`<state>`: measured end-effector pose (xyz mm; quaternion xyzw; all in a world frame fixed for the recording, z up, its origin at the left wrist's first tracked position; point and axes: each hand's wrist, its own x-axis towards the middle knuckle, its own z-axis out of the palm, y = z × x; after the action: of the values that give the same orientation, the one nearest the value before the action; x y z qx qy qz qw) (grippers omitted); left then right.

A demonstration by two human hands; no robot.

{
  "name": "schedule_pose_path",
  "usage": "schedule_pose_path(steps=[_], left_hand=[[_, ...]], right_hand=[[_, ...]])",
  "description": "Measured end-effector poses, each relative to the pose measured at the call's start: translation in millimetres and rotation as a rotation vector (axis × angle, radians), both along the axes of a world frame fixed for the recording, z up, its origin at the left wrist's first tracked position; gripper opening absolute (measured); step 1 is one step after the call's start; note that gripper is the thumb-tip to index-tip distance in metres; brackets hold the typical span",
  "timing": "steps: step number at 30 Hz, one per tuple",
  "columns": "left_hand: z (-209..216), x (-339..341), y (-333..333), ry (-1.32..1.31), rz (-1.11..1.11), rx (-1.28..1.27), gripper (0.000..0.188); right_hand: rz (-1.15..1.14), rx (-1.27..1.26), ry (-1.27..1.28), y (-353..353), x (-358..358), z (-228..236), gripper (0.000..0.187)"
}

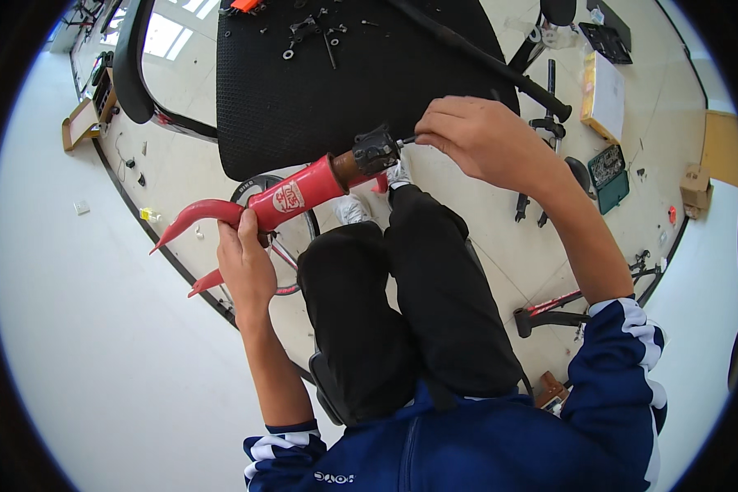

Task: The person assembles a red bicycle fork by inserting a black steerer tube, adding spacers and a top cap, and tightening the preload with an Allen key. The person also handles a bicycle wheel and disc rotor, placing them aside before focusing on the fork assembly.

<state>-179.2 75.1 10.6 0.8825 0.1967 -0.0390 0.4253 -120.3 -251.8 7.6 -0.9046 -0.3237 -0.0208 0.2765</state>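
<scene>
A red bicycle fork [208, 208] runs into a short red head tube [299, 193] with a pale badge. My left hand [248, 266] is wrapped round the fork near the crown, holding it up in front of my knees. At the tube's upper right end sits a rusty brown section, with a black stem clamp [376, 149] around it. My right hand [488, 146] pinches a thin dark tool, apparently a hex key [407, 141], whose tip meets a bolt on the clamp. My fingers hide most of that tool.
A black chair seat [303, 115] ahead carries a dark bar [484, 57] and several small bolts and washers [307, 33]. Bike parts, an opened green case [611, 190] and a white-topped box [603, 94] lie on the floor at right. A wheel [258, 187] stands behind the fork.
</scene>
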Motion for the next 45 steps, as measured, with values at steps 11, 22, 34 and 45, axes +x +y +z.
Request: schedule_pose_path(steps=[11,22,34,45], left_hand=[[-4.3,-1.6,12.7,-0.037,0.036,-0.057,0.043],[-1.2,0.0,11.2,-0.015,0.030,-0.001,0.044],[-3.4,0.5,14.0,-0.022,0.033,-0.021,0.046],[-8.3,-6.6,16.4,-0.055,0.025,-0.013,0.045]], right_hand=[[0.047,-0.022,-0.137,8.4,0.4,-0.8,0.017],[0.018,-0.040,-0.178,16.3,-5.0,-2.7,0.019],[0.001,-0.014,-0.161,24.5,-4.8,-3.7,0.017],[0.093,-0.076,-0.123,19.3,-2.1,-0.3,0.014]])
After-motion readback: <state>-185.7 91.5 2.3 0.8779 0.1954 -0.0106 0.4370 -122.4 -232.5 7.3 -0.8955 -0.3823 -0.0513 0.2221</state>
